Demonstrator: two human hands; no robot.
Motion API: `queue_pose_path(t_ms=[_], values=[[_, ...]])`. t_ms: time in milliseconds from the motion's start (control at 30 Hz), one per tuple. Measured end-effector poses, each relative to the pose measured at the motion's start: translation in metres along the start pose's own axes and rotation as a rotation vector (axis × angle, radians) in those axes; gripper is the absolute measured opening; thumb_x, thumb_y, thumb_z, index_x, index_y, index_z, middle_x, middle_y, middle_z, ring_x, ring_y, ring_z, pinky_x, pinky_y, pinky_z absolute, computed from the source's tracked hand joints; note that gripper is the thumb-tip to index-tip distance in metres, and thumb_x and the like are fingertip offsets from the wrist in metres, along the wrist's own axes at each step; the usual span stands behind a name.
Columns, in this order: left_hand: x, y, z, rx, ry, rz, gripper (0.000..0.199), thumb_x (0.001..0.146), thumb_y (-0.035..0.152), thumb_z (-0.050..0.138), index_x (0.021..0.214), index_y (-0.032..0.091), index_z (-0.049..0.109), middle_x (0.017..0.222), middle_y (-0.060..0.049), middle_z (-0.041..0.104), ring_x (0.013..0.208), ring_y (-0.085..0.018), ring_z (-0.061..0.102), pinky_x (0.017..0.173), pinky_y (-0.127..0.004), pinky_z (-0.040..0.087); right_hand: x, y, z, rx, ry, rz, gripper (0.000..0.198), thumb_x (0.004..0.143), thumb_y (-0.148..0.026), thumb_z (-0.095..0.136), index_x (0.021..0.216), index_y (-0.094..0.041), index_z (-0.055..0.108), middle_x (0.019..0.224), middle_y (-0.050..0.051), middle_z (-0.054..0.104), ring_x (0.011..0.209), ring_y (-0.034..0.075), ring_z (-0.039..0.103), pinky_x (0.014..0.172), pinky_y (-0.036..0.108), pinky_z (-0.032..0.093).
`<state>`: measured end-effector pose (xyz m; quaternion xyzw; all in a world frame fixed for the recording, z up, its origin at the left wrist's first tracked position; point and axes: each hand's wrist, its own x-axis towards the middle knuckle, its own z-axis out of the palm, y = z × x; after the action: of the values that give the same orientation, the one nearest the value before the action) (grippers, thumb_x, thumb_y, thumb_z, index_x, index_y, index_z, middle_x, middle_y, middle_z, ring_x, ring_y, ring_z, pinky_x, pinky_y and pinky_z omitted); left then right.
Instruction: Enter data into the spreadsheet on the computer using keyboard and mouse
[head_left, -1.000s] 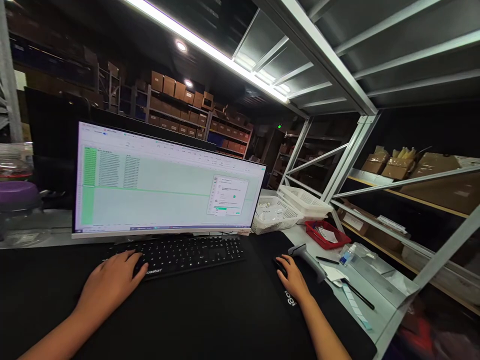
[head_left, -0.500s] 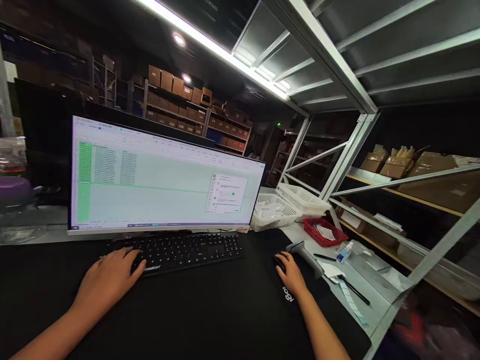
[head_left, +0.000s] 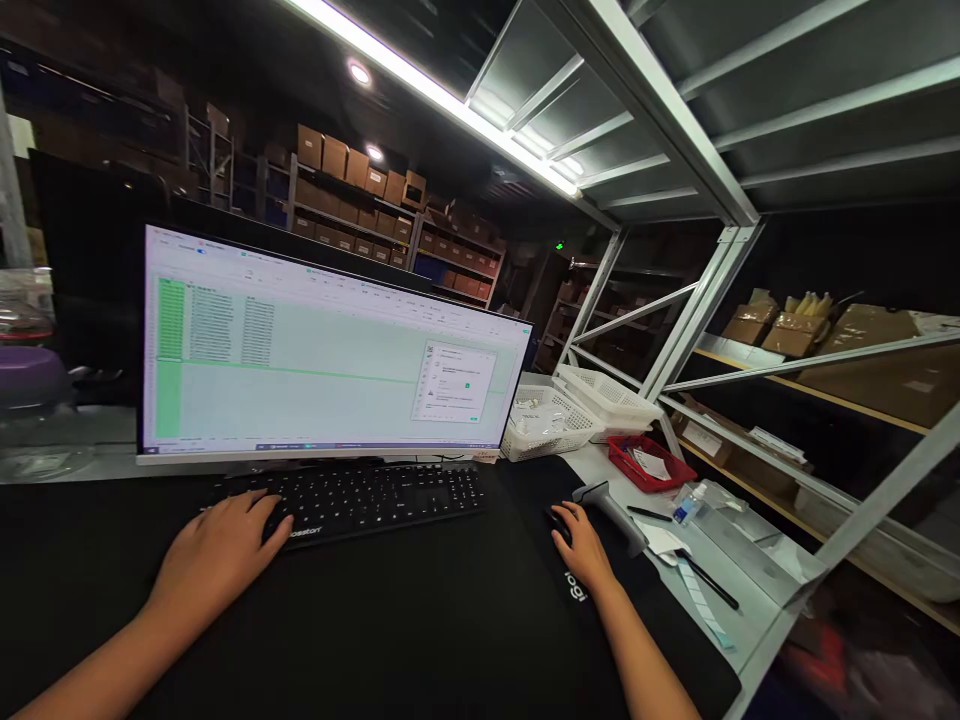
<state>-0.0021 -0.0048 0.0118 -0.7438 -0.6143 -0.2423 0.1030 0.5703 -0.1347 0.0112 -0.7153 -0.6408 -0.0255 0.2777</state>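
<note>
My left hand (head_left: 225, 545) rests on the left end of a black keyboard (head_left: 382, 500), its fingers spread over the keys. A black computer mouse (head_left: 557, 524) lies under my right hand (head_left: 583, 548), which is curled over it on a black desk mat (head_left: 360, 630); most of the mouse is hidden. Behind the keyboard stands a wide monitor (head_left: 337, 400) showing a spreadsheet with a green column at the left and a small pop-up window at the lower right. Just right of my right hand lies a grey handheld scanner (head_left: 611, 515).
White perforated baskets (head_left: 555, 445) and a red basket (head_left: 649, 485) stand right of the monitor. Nearby are a small bottle (head_left: 688, 505), a black pen (head_left: 716, 583) and a label strip (head_left: 705, 610). A metal rack frame (head_left: 697, 310) rises at the right. Purple-lidded container (head_left: 30, 375) at left.
Both hands keep their places on the keyboard and mouse. On the screen, a small menu-like patch below the pop-up window is gone. The view has shifted very slightly.
</note>
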Motion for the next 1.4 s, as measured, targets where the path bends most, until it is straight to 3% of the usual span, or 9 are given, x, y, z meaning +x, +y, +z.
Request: queue_pose_path(t_ms=[567, 1033, 1400], values=[[0.001, 0.002, -0.006, -0.004, -0.022, -0.012, 0.081, 0.095, 0.055, 0.018, 0.130, 0.005, 0.072, 0.142, -0.023, 0.066, 0.130, -0.039, 0.061, 0.109, -0.056, 0.047, 0.000, 0.000, 0.001, 0.003, 0.005, -0.037, 0.057, 0.088, -0.026, 0.063, 0.145, -0.025, 0.062, 0.152, 0.012, 0.056, 0.140, 0.027, 0.060, 0.122, 0.044, 0.047], [0.004, -0.005, 0.002, -0.012, -0.011, 0.009, 0.085, 0.094, 0.059, 0.019, 0.128, 0.002, 0.072, 0.137, -0.023, 0.069, 0.128, -0.039, 0.063, 0.110, -0.053, 0.048, -0.001, -0.009, -0.006, 0.012, -0.033, -0.003, 0.057, 0.088, -0.024, 0.062, 0.144, -0.021, 0.062, 0.152, 0.013, 0.056, 0.138, 0.027, 0.061, 0.123, 0.042, 0.045], [0.004, -0.005, -0.001, -0.031, -0.034, 0.003, 0.083, 0.094, 0.059, 0.022, 0.130, 0.003, 0.071, 0.140, -0.024, 0.067, 0.130, -0.040, 0.061, 0.112, -0.055, 0.047, 0.000, -0.006, -0.006, 0.049, -0.030, 0.016, 0.058, 0.087, -0.023, 0.065, 0.145, -0.026, 0.061, 0.150, 0.011, 0.056, 0.136, 0.027, 0.062, 0.122, 0.043, 0.046]])
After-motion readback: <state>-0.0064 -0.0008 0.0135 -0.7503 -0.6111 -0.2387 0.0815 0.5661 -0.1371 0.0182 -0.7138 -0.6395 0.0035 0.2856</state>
